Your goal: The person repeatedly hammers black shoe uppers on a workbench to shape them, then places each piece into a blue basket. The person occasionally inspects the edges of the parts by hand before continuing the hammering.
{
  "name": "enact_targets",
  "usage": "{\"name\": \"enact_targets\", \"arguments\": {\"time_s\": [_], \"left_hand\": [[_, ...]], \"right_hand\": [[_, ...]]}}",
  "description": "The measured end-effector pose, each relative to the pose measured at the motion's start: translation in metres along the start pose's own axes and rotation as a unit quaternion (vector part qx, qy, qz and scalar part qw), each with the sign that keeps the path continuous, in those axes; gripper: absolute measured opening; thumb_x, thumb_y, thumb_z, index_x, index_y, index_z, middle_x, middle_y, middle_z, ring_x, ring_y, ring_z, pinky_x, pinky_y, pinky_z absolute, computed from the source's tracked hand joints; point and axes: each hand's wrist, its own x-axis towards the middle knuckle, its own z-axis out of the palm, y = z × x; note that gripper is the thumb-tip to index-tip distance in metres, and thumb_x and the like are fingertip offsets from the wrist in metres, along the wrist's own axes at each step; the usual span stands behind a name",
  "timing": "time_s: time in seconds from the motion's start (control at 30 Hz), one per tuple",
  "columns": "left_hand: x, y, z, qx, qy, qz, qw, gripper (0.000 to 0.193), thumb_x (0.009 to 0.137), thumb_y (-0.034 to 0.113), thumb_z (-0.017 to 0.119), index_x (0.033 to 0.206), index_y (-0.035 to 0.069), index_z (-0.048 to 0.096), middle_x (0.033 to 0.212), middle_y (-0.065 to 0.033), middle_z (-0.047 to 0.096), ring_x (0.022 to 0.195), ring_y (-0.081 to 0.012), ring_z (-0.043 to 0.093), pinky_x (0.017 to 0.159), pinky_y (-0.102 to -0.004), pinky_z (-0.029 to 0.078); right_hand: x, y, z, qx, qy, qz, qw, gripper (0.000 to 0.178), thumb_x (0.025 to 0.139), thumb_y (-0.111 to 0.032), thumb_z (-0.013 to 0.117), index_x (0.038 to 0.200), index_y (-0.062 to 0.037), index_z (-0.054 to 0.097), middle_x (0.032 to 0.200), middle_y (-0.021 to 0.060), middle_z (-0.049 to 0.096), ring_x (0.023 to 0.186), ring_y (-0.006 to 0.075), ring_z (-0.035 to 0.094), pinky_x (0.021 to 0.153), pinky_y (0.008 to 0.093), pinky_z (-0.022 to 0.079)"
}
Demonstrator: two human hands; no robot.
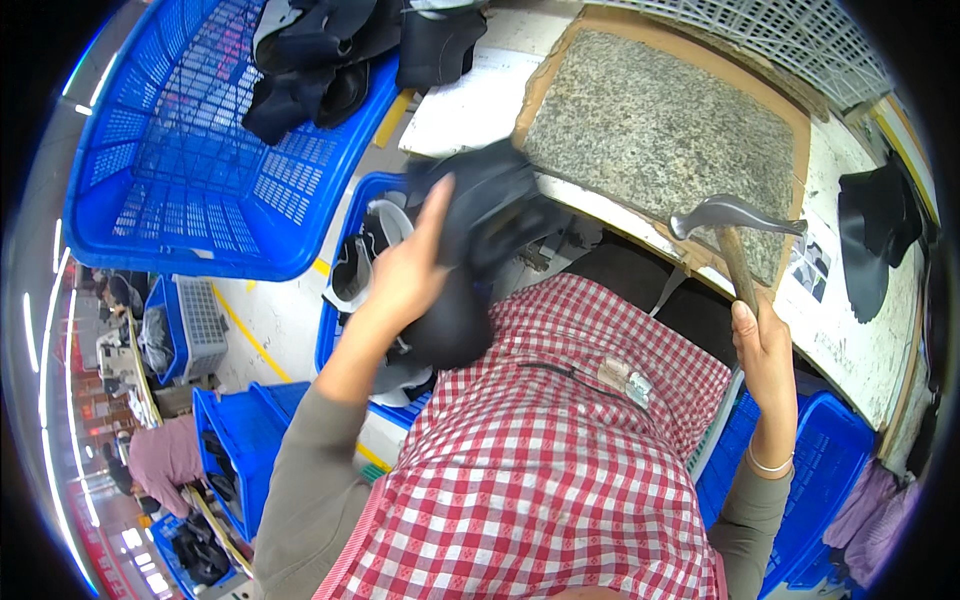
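My left hand [405,275] grips a black leather boot upper [490,215], blurred by motion, in front of the bench's left front edge. Its index finger lies stretched along the leather; the other fingers are partly hidden. On the right, my right hand [766,350] is wrapped round the wooden handle of a hammer [735,215]. The steel head is raised over the near right corner of a speckled stone slab [660,130] set in the bench. Another black leather upper [875,235] lies at the bench's right end.
A large blue crate [200,255] at the upper left holds several black uppers [320,50]. Below it, another blue crate [328,330] contains shoe parts with pale linings. A white plastic basket [780,40] stands behind the slab. More blue crates [830,460] and a person's pink sleeve [165,450] are farther off.
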Motion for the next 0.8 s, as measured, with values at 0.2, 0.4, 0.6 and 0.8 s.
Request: {"name": "enact_targets", "arguments": {"time_s": [0.2, 0.4, 0.6, 0.8], "left_hand": [[0.02, -0.11, -0.009, 0.071, 0.143, 0.054, 0.986, 0.079, 0.081, 0.007, 0.078, 0.153, 0.008, 0.044, 0.151, -0.0257, 0.046, 0.14, -0.0445, 0.045, 0.116, -0.0439, 0.041], [0.231, -0.091, 0.009, 0.296, 0.318, 0.188, 0.881, 0.093, 0.08, -0.007, 0.063, 0.16, 0.031, 0.037, 0.164, -0.0219, 0.029, 0.154, -0.0414, 0.024, 0.115, -0.0753, 0.02], [0.307, -0.087, -0.037, 0.317, 0.355, 0.312, 0.822, 0.074, 0.082, 0.002, 0.067, 0.149, 0.03, 0.055, 0.155, -0.018, 0.043, 0.147, -0.0442, 0.036, 0.112, -0.0554, 0.044], [0.341, -0.068, -0.103, 0.233, 0.363, 0.173, 0.885, 0.076, 0.083, -0.006, 0.062, 0.149, 0.03, 0.054, 0.152, -0.0139, 0.051, 0.127, -0.0376, 0.059, 0.091, -0.045, 0.059]], "right_hand": [[0.009, -0.004, 0.018, 0.026, 0.005, -0.004, 1.0, 0.043, 0.107, -0.039, 0.057, 0.092, 0.0014, 0.056, 0.066, 0.0109, 0.054, 0.061, 0.0214, 0.051, 0.059, 0.037, 0.044], [0.011, -0.04, 0.032, -0.07, -0.028, -0.083, 0.994, 0.035, 0.103, -0.03, 0.065, 0.094, 0.0025, 0.055, 0.069, 0.0268, 0.055, 0.065, 0.049, 0.055, 0.058, 0.0466, 0.045], [0.01, -0.042, 0.03, -0.069, -0.02, -0.011, 0.997, 0.031, 0.1, -0.024, 0.067, 0.094, 0.004, 0.056, 0.069, 0.0292, 0.057, 0.067, 0.0507, 0.06, 0.055, 0.0475, 0.045], [0.026, -0.054, 0.039, -0.03, -0.018, -0.008, 0.999, 0.031, 0.1, -0.024, 0.068, 0.098, 0.0057, 0.059, 0.068, 0.0269, 0.058, 0.061, 0.0463, 0.058, 0.057, 0.0454, 0.046]]}}
